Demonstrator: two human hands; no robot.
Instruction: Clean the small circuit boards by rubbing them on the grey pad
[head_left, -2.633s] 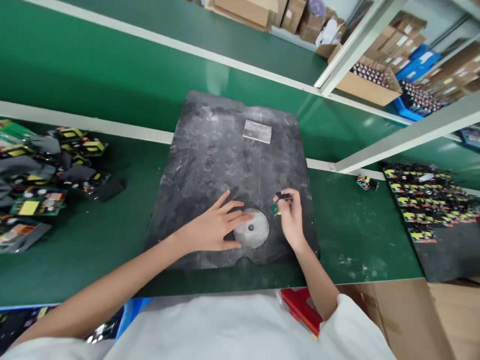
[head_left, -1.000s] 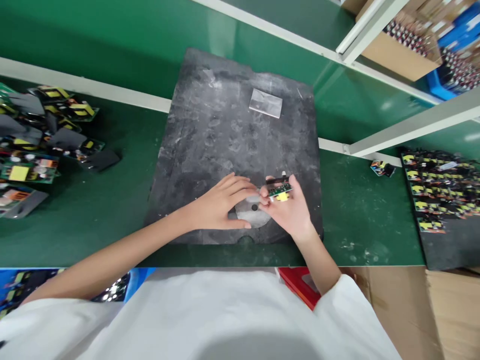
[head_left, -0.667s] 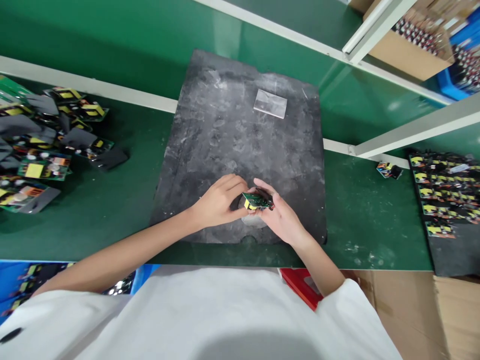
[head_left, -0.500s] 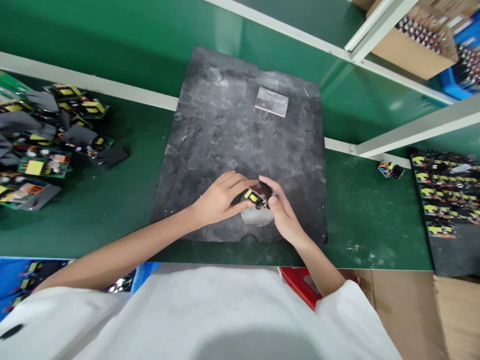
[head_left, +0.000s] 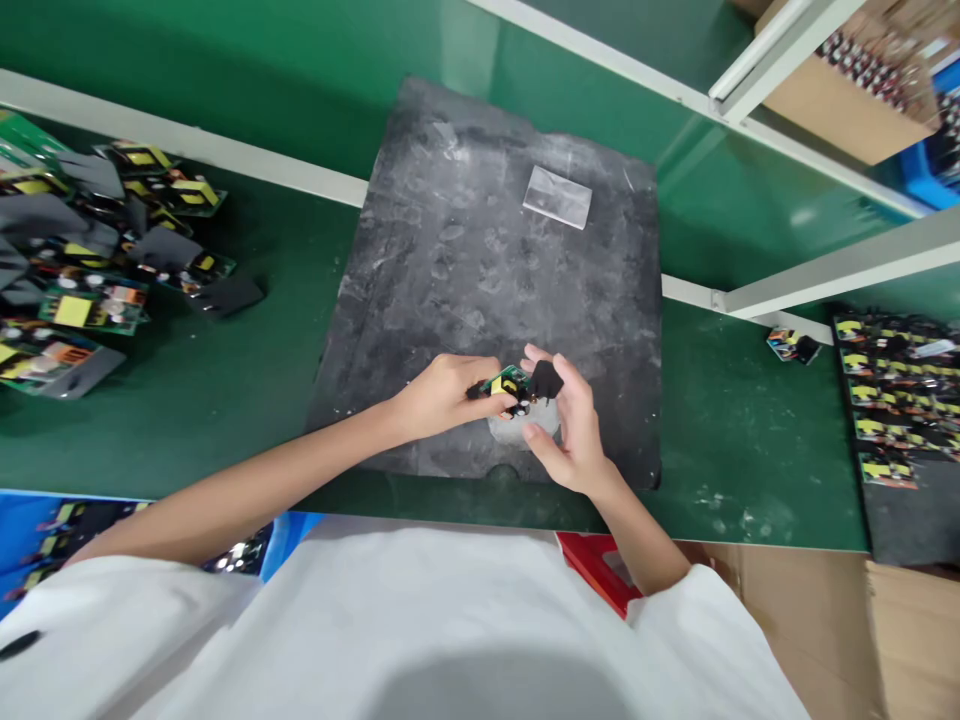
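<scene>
A small circuit board (head_left: 508,384) with a yellow-wrapped transformer is pinched between the thumb and fingers of my left hand (head_left: 444,398), over the front part of the black mat (head_left: 442,290). At the board's right end a black flap (head_left: 546,380) sticks up. My right hand (head_left: 574,425) is beside that flap, thumb and fingers spread apart. Its fingers are close to the flap; whether they touch it I cannot make out. Under the board lies a pale grey round patch (head_left: 517,428), partly covered.
Circuit boards with black flaps pile up on the left of the green bench (head_left: 285,340). A grey rectangular block (head_left: 557,197) lies on the mat's far part. To the right are a single board (head_left: 793,345) and a black tray (head_left: 907,510) with rows of boards. A white post (head_left: 825,262) slants across.
My right fingers have come off the black flap and spread apart. The flap now stands more upright and the board is tilted to show more green. My left hand keeps its hold.
</scene>
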